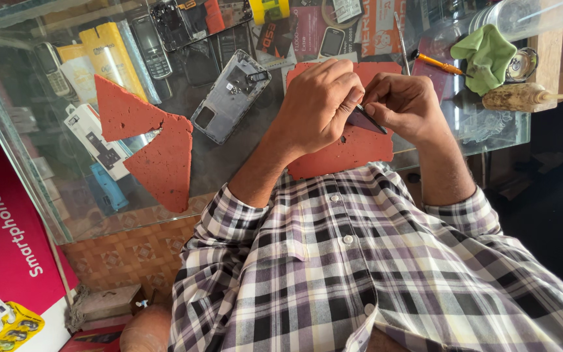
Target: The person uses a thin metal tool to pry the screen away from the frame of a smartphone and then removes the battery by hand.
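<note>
1. Your left hand (314,107) is curled, thumb & fingers pinched on the upper end of a small dark flat part (366,121).
2. Your right hand (406,105) is curled too, fingertips pressed on the same part from the other side; the two hands touch at the fingertips.
3. The part sits between both hands, just over a red foam mat (333,153) on the glass counter (242,156).
4. Left of your left hand: a grey phone back shell (231,96), lying flat, near but apart.
5. Further left: a torn red foam piece (154,146).
6. Beyond your right hand: an orange-handled tool (439,64), a green cloth (488,57) & a wood-handled brush (522,98), well apart from it.
7. Can't tell what the dark part is exactly; mostly hidden by fingers.
</note>
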